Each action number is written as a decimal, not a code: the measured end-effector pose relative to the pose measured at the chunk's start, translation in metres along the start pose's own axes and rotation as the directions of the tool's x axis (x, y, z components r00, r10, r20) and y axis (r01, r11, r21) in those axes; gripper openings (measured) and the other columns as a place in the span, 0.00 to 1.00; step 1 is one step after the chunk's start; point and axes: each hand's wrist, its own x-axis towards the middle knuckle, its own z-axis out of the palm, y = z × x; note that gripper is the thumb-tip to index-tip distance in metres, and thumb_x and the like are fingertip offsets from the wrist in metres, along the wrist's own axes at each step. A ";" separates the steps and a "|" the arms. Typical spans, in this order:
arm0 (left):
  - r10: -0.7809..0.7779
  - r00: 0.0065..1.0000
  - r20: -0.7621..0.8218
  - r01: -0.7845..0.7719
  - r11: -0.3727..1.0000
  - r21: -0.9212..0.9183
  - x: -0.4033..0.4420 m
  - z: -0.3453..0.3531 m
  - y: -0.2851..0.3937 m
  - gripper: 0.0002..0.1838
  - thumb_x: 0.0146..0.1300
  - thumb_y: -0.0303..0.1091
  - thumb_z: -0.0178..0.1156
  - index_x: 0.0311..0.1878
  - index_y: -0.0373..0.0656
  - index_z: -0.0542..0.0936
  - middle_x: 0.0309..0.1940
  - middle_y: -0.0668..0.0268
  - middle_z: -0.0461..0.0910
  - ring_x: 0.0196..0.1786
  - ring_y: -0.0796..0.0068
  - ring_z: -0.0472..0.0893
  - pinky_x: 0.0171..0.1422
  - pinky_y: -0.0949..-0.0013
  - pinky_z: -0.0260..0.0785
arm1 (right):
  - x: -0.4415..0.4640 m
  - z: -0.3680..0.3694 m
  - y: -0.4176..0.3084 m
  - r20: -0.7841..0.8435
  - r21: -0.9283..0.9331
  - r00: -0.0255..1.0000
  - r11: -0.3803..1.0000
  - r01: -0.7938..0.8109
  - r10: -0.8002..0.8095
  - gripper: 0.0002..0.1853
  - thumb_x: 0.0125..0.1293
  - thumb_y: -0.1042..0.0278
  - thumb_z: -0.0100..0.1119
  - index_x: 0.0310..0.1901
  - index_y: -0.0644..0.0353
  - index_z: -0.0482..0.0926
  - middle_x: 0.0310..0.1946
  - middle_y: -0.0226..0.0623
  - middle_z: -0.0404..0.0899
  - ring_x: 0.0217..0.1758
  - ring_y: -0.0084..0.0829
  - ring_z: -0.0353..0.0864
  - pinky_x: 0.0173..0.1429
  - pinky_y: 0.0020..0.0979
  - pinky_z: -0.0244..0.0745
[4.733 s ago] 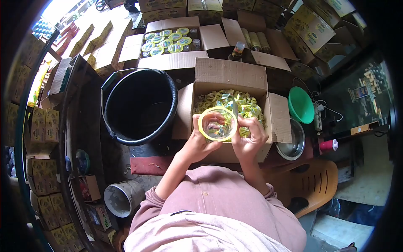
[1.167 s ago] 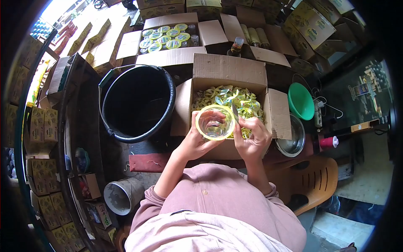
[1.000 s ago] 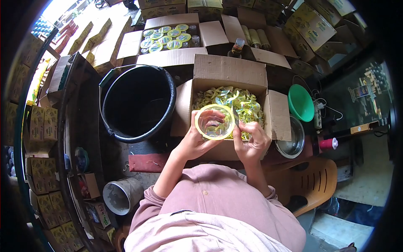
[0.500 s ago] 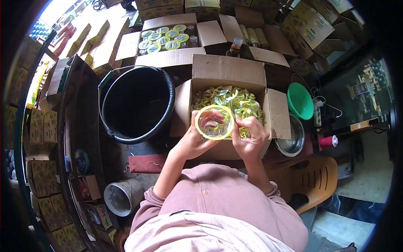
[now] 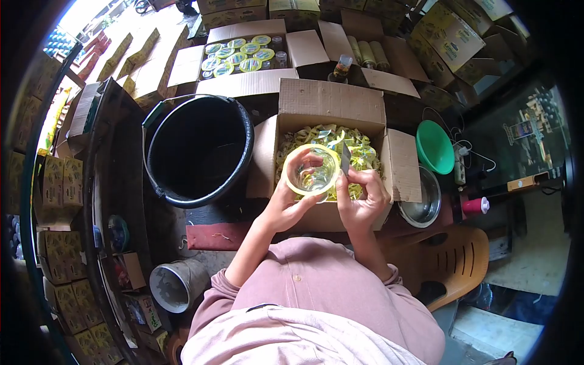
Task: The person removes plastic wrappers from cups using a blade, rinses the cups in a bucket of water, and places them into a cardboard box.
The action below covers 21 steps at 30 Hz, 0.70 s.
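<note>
My left hand (image 5: 285, 198) is wrapped round a clear plastic cup (image 5: 319, 176) with a yellow rim. The cup's mouth faces up towards me, and it looks empty. Between thumb and fingers, my right hand (image 5: 364, 198) pinches a thin flat grey blade (image 5: 345, 159), which stands upright just right of the cup's rim. Below both hands is an open cardboard box (image 5: 331, 100), filled with yellow and clear curled plastic strips (image 5: 366, 152). The front of the box is partly hidden by my hands.
Left of the box stands a black bucket (image 5: 159, 188). To the right are a green bowl (image 5: 435, 146), a metal bowl (image 5: 433, 204) and a pink spool (image 5: 473, 206). Behind, one carton (image 5: 249, 82) holds several yellow-lidded cups. An orange chair (image 5: 465, 261) is at my right.
The cup has tilted and turned slightly in my left hand. The blade has come away from the rim to the right and now shows its flat side.
</note>
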 end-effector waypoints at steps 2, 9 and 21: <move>-0.019 1.000 -0.019 0.018 0.999 -0.051 -0.002 0.002 0.001 0.38 0.51 0.23 0.57 0.65 0.40 0.50 0.54 0.58 0.62 0.61 0.67 0.62 0.66 0.64 0.52 | -0.003 0.000 -0.002 -0.015 -0.025 1.000 0.999 0.023 -0.024 0.07 0.47 0.82 0.63 0.28 0.63 0.76 0.24 0.37 0.79 0.26 0.28 0.80 0.32 0.25 0.74; -0.025 0.999 -0.034 0.022 0.994 -0.105 -0.004 0.004 -0.001 0.37 0.53 0.24 0.58 0.64 0.40 0.49 0.53 0.57 0.62 0.60 0.67 0.63 0.64 0.63 0.56 | -0.011 -0.001 -0.002 -0.028 -0.059 0.993 0.992 0.113 -0.115 0.07 0.46 0.82 0.63 0.28 0.62 0.77 0.24 0.36 0.79 0.25 0.27 0.79 0.31 0.25 0.74; 0.009 1.000 0.027 -0.017 0.952 0.306 -0.005 -0.004 0.002 0.35 0.51 0.24 0.62 0.60 0.37 0.53 0.49 0.57 0.67 0.52 0.68 0.71 0.58 0.68 0.63 | 0.000 -0.002 0.002 0.048 -0.136 0.980 0.970 0.199 -0.195 0.11 0.44 0.84 0.63 0.32 0.60 0.79 0.21 0.33 0.75 0.22 0.27 0.75 0.28 0.26 0.70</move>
